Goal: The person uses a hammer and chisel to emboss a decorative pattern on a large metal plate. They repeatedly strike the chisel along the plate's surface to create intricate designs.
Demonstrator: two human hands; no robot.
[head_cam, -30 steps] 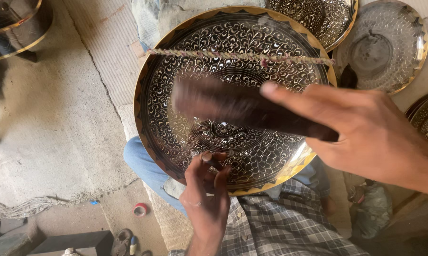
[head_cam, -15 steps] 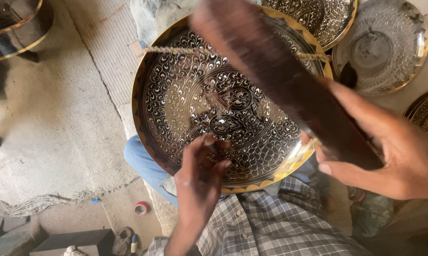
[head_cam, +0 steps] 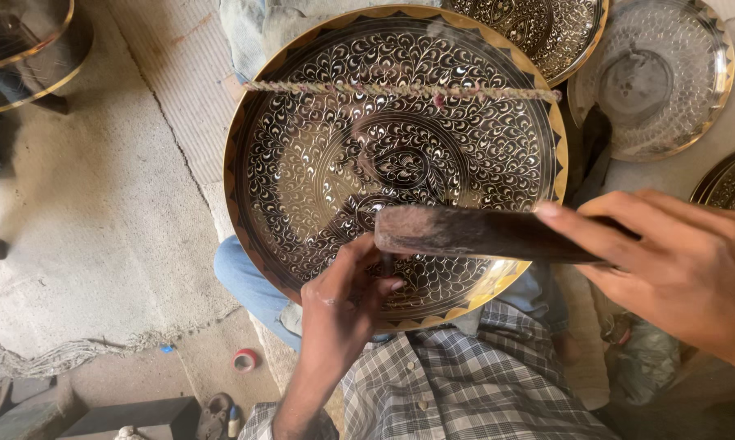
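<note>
Left hand (head_cam: 347, 305), lower centre of frame: fingers pressed together, pinching a small dark metal punch (head_cam: 386, 262) with its tip against the lower part of the plate face. Right hand (head_cam: 681, 269), right edge: fingers wrapped around the handle end of a dark, worn wooden mallet (head_cam: 473, 234), held roughly horizontal; its blunt head sits directly above the punch, contact not resolvable.

Workpiece: large round brass plate with black ground and fine engraved scroll pattern (head_cam: 396, 159), gold rim, centre of frame, tilted toward the camera and resting on the person's lap. A twisted rope cord (head_cam: 400, 90) runs across its upper part, rim to rim.

Below: checked grey shirt (head_cam: 465, 383); blue jeans knee (head_cam: 245, 281) under the plate's lower left.

Surroundings: a second engraved dark plate (head_cam: 546, 28) at top, partly behind the first; a plain silvery round plate (head_cam: 660, 77) upper right; a pale woven floor mat (head_cam: 82, 204) left; a small red tape roll (head_cam: 243, 359) lower left on the floor.
</note>
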